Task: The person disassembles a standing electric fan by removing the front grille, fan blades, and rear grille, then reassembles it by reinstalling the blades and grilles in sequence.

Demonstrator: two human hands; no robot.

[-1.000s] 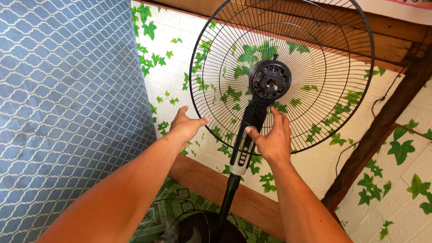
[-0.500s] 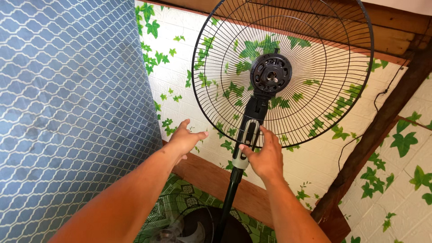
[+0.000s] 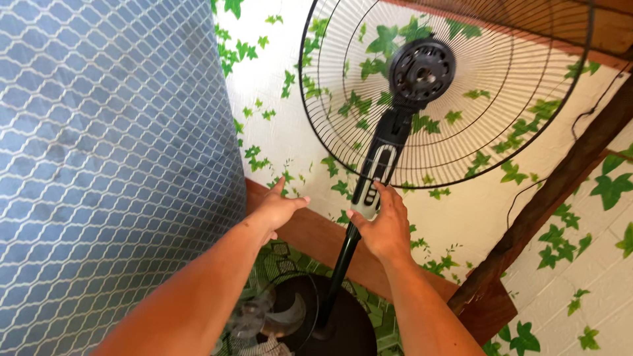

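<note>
Both hands are raised toward a standing fan. Right hand (image 3: 386,227) cups the grey control panel (image 3: 370,191) on the fan's neck, its fingers curled loosely round the side and the thumb resting by the buttons; it looks like a light hold, though the palm hides the contact. Left hand (image 3: 277,209) hovers open and holds nothing, fingers spread, just left of the black pole (image 3: 335,280) and near the blue patterned mattress (image 3: 112,165). Above the right hand sits the wire rear grille (image 3: 461,125) with the bare motor hub (image 3: 421,69); below both hands lie the round base (image 3: 343,326) and a loose fan blade (image 3: 254,320). Steadying the neck well probably calls for a firm right grip with the left hand supporting the pole.
</note>
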